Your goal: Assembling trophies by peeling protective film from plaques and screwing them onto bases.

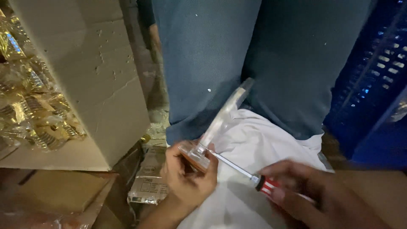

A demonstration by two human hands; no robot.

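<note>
My left hand (186, 176) grips the base of a clear plastic part (220, 121) with a copper-coloured block at its bottom end; the part slants up to the right over my lap. My right hand (316, 191) holds a screwdriver (246, 171) by its red, black and white handle. Its thin metal shaft points left, and the tip meets the base of the clear part just above my left fingers. A white cloth (250, 144) lies across my blue trousers (237, 55) under both hands.
A large open cardboard box (97, 76) at left holds several shiny gold-wrapped pieces (29, 106). Flattened cardboard and a small printed carton (148, 182) lie on the floor below it. A dark blue plastic crate (373, 85) stands at right.
</note>
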